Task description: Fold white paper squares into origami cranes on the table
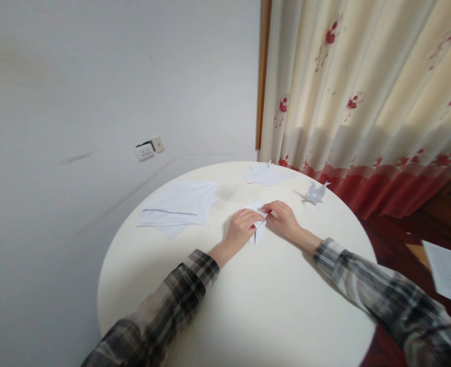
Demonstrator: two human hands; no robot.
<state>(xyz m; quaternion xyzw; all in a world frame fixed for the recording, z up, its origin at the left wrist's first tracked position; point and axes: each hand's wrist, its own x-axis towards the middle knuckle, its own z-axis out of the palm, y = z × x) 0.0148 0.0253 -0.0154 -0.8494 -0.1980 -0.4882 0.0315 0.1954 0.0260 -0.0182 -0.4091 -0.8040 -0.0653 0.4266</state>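
Observation:
A small piece of folded white paper lies near the middle of the round table, partly covered by my fingers. Two narrow points of it stick out toward me. My left hand is closed on its left side, fingertips pressing the paper. From the right, my right hand pinches the opposite edge between thumb and fingers. A folded white paper crane stands on the table just beyond my right hand, to the right. Some of the folds are hidden under my hands.
The round white table bears a stack of white paper sheets at left. More paper pieces lie at the far edge, with a small folded paper shape. A wall socket, a flowered curtain and a printed sheet lie beyond.

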